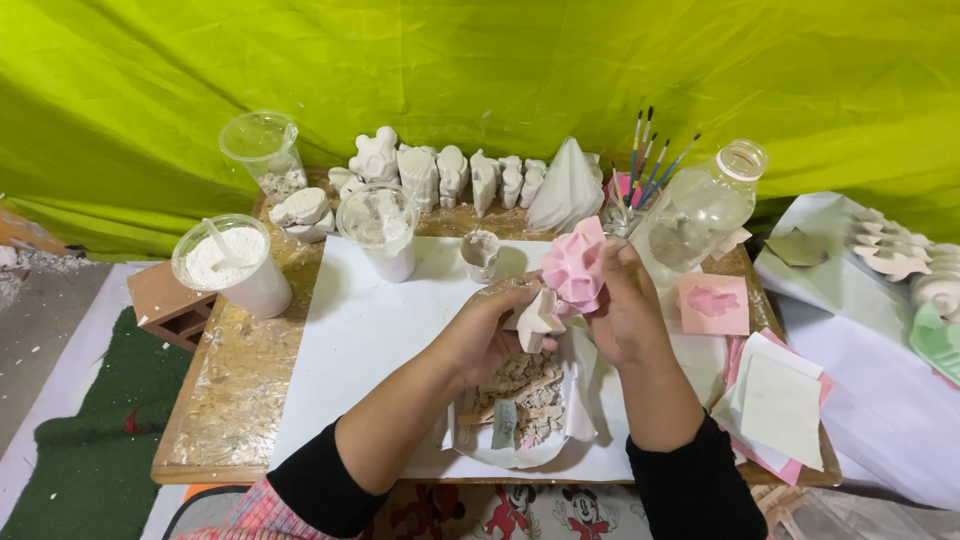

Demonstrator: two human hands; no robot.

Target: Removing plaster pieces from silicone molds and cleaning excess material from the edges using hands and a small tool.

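We are peeling a soft pink rubber mould [574,266] with our right hand [626,318], fingers closed on it, while our left hand [487,331] is gripping the white plaster cast [536,318], likely brittle, above a bowl of plaster scraps [520,400].

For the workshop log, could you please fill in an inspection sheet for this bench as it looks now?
Surface: low wooden table topped with a white sheet, dusted with white powder.
Job's things: pink mould and white plaster cast, held together over a dish of broken plaster pieces.
Clutter: tub of white powder, clear cups, row of finished casts, paintbrushes, clear plastic bottle, pink and white sheets.
Hands: left hand grips the cast; right hand holds the mould.
Cables: nothing seen.
Surroundings: yellow-green cloth backdrop; more casts on a white cover at right.
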